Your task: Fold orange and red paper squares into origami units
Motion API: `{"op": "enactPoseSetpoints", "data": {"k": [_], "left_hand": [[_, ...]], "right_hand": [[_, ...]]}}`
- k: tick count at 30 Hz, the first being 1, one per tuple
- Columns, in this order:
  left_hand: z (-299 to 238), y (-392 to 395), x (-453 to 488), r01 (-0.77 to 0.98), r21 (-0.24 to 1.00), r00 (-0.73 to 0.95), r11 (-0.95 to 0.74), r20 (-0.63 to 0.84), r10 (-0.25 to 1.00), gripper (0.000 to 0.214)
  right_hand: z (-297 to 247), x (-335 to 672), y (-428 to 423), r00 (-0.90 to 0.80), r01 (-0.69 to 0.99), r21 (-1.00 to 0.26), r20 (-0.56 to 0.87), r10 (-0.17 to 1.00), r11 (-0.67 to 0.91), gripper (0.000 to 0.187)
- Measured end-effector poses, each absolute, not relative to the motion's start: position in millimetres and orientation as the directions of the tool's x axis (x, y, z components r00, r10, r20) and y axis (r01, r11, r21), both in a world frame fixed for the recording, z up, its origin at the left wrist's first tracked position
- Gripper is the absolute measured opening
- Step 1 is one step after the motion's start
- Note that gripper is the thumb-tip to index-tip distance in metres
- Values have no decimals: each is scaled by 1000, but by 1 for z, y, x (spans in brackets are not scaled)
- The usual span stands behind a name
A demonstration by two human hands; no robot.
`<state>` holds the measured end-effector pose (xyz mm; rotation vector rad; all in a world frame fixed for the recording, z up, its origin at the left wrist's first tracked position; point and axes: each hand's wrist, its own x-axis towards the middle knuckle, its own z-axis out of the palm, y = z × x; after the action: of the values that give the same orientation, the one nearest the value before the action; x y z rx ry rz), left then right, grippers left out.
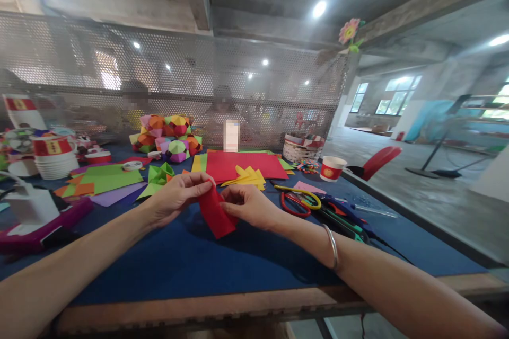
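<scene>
Both hands hold a folded piece of red paper [216,214] above the blue table top [191,270]. My left hand [181,196] pinches its upper left corner between thumb and fingers. On the other side, my right hand [248,205] is closed on the paper's right edge; some of its fingertips are hidden behind the sheet. Just beyond the hands lie folded yellow paper pieces [250,176] on a stack of red sheets [217,164]. Green folded paper [159,174] sits near my left hand.
Scissors [294,205] and a blue glue gun [338,206] lie to the right, near a paper cup [332,168] and a woven basket [303,147]. Colourful paper balls [169,135] are piled at the back. A purple power strip [51,225] stands left. A perforated metal screen [246,85] closes the far side.
</scene>
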<state>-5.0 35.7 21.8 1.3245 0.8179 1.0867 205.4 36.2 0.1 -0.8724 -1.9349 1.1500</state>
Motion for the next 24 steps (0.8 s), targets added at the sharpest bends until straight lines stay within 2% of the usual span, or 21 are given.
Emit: {"op": "enactPoseSetpoints", "data": {"k": [10, 19, 24], "left_hand": [[21, 38, -6, -140, 987, 320, -81, 122, 940, 54], [25, 38, -7, -168, 976, 209, -141, 175, 962, 46], [24, 42, -9, -176, 978, 140, -109, 134, 981, 35]], "right_hand": [[1, 209, 49, -438, 256, -873, 278, 855, 415, 19], [5, 216, 52, -350, 380, -793, 354, 868, 476, 19], [6, 217, 48, -297, 471, -709, 432, 852, 524, 19]]}}
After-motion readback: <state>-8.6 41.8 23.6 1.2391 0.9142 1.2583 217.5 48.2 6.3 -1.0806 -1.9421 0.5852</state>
